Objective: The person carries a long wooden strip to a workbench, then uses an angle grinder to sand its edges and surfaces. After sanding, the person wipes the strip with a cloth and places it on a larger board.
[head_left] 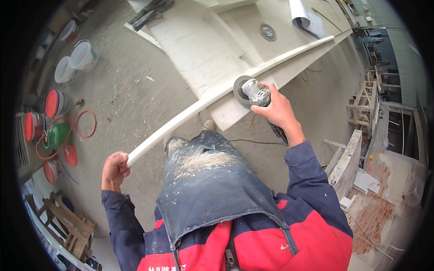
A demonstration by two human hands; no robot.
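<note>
My left hand (116,168) is closed around the near end of a long, narrow white strip (178,118). The strip runs up and to the right across the edge of a pale worktop (199,67), its near part sticking out past it. My right hand (281,113) grips an angle grinder (257,92), whose round grey disc (239,89) sits against or just over the strip's side. Whether the disc touches the strip, I cannot tell. Below the disc lies a pale board (228,113) on which part of the strip seems to rest.
Dark gloves or cloths (151,13) lie on the worktop's far left, and rolled paper (298,12) at its far right. A dark cord (253,141) trails below the grinder. White buckets (83,55), a green container (58,135) and a red hose (94,124) stand left. Wooden racks (365,104) stand right.
</note>
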